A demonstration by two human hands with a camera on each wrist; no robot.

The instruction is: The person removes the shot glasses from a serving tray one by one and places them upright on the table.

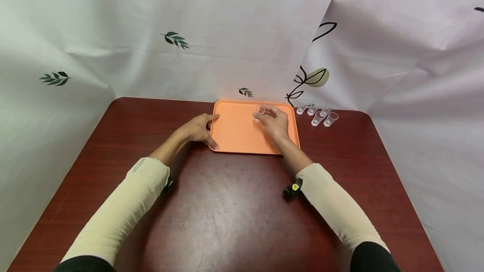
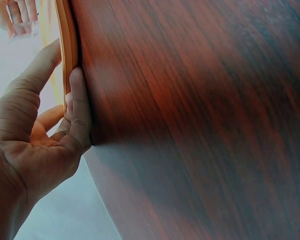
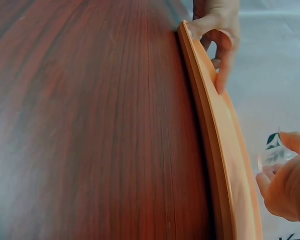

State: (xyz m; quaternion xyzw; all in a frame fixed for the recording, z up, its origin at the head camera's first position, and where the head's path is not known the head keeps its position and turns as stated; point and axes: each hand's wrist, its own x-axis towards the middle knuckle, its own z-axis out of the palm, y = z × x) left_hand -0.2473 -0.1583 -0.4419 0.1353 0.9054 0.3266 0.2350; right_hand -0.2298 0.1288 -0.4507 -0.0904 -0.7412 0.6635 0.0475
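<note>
An orange rectangular tray [image 1: 242, 131] lies at the back of the table. My left hand [image 1: 197, 129] holds its left end, thumb at the near corner and a finger over the side rim; in the left wrist view, the hand [image 2: 45, 135] has its fingers about the tray's edge [image 2: 66, 45]. Over the tray's right half, my right hand [image 1: 276, 124] pinches a small clear plastic cup [image 1: 260, 111] between thumb and fingers. The right wrist view shows this cup [image 3: 274, 157] held above the tray's surface. Whether it touches the tray, I cannot tell.
Several more clear cups [image 1: 318, 118] stand in a loose cluster just right of the tray. A white patterned cloth [image 1: 227, 32] hangs behind the dark red wooden table [image 1: 227, 213]. Cameras sit on both wrists [image 1: 293, 190].
</note>
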